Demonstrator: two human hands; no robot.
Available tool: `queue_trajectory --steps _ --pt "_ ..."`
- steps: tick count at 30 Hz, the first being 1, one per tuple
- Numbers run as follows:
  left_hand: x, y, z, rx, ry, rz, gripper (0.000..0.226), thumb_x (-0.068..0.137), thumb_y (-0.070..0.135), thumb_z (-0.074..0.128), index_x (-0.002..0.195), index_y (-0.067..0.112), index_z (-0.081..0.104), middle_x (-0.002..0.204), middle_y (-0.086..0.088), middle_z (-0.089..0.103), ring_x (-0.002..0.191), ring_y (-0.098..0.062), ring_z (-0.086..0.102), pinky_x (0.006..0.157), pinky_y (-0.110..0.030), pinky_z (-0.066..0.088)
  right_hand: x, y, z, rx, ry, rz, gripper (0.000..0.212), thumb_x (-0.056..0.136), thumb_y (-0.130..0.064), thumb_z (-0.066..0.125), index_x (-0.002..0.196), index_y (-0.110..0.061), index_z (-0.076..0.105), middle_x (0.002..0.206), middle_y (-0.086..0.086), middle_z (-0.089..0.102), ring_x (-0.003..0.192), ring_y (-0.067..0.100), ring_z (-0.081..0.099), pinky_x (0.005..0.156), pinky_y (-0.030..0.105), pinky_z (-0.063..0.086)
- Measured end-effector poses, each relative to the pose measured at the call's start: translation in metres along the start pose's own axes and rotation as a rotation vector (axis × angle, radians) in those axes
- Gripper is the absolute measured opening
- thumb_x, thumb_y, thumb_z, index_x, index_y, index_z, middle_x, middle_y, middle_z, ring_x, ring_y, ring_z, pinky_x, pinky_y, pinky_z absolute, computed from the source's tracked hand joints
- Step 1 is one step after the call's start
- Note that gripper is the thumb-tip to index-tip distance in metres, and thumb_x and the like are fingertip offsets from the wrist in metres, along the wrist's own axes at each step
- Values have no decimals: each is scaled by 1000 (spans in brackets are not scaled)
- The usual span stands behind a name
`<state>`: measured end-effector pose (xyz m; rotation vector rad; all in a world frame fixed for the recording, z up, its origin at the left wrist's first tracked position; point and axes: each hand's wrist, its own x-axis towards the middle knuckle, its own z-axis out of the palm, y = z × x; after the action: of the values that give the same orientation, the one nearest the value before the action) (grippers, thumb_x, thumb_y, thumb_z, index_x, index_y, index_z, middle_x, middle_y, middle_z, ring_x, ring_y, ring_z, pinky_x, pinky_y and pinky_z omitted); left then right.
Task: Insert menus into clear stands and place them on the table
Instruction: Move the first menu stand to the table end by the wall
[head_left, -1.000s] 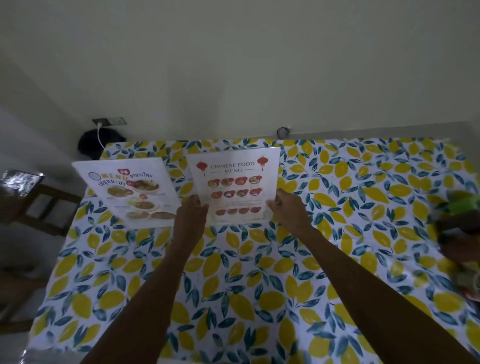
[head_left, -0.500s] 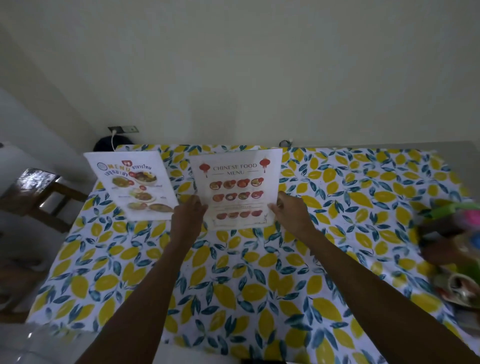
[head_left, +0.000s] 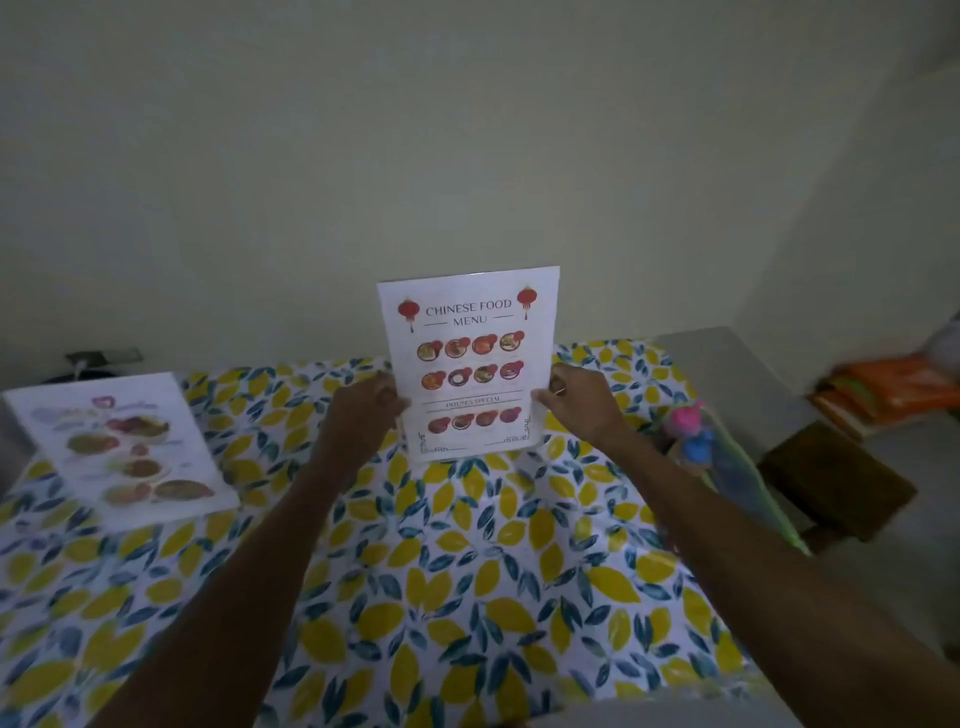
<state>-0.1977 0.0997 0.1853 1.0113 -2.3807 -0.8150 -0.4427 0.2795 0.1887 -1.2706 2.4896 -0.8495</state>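
The Chinese food menu stand (head_left: 470, 358) stands upright on the table near its far edge, a white sheet with red lanterns and rows of dishes. My left hand (head_left: 361, 410) grips its left edge and my right hand (head_left: 579, 405) grips its right edge. Its base touches the lemon-print tablecloth (head_left: 467, 571). A second menu stand (head_left: 122, 447) with Thai dishes leans back at the far left, apart from both hands.
A bundle of pink and blue items in a green-edged clear wrapper (head_left: 722, 467) lies at the table's right edge. A dark wooden stool (head_left: 836, 478) and orange packets (head_left: 893, 389) sit to the right. The plain wall rises behind the table.
The view has swung to the right and closer. The Chinese menu stand looks more upright than before, with both hands still on its side edges.
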Motion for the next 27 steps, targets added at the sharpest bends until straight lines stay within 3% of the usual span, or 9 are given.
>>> queue_trajectory --steps 4,7,9,13,15,18,19,22,27 --pt "38 58 19 -4 36 123 15 87 23 71 83 9 66 75 2 69 60 -11 60 55 -13 43 17 27 -63 -40 97 14 29 87 -30 68 102 -5 68 98 10 74 89 27 69 74 32 52" --pt "73 97 43 -25 34 144 14 84 26 72 80 14 66 73 2 69 58 -9 61 60 -25 50 35 57 -103 -96 157 19 28 86 -28 70 100 -4 63 95 12 73 88 30 67 69 29 45" --pt "95 122 65 -40 15 155 13 84 26 72 79 18 64 73 5 68 59 -6 61 60 -24 47 53 84 -124 -131 175 24 28 86 -28 69 100 -5 59 93 13 72 87 32 66 67 28 40" --pt "141 163 122 2 -2 175 18 87 26 71 80 12 64 74 0 70 60 -12 64 60 -23 49 101 148 -154 -209 168 33 34 87 -34 67 102 -5 56 93 17 71 85 36 66 65 33 47" --pt "164 179 153 3 -26 92 20 88 28 69 79 12 63 72 -3 68 60 -18 61 62 -30 52 126 183 -162 -251 162 51 36 87 -37 66 101 -6 55 92 18 71 85 37 66 68 38 53" --pt "199 188 210 53 -20 180 23 87 22 71 72 9 59 65 -9 63 57 -29 61 58 -42 55 166 233 -166 -270 155 70 35 86 -37 67 100 -7 56 90 17 71 84 37 66 70 42 56" --pt "210 190 227 40 -53 124 22 89 25 69 76 9 60 69 -10 65 63 -31 63 62 -43 55 181 249 -165 -274 147 79 34 86 -37 66 100 -8 56 91 17 71 84 37 66 71 43 56" --pt "240 190 271 -32 -99 -47 24 90 33 63 96 10 66 89 -11 71 81 -30 66 76 -42 56 220 287 -160 -278 100 95 32 88 -35 64 100 -7 56 92 19 70 84 38 66 73 44 57" --pt "280 179 316 17 -110 -26 20 88 35 62 99 19 65 91 -8 74 74 -21 71 72 -40 61 266 328 -145 -257 37 95 31 90 -34 61 103 -6 57 91 18 69 82 37 66 72 42 57"
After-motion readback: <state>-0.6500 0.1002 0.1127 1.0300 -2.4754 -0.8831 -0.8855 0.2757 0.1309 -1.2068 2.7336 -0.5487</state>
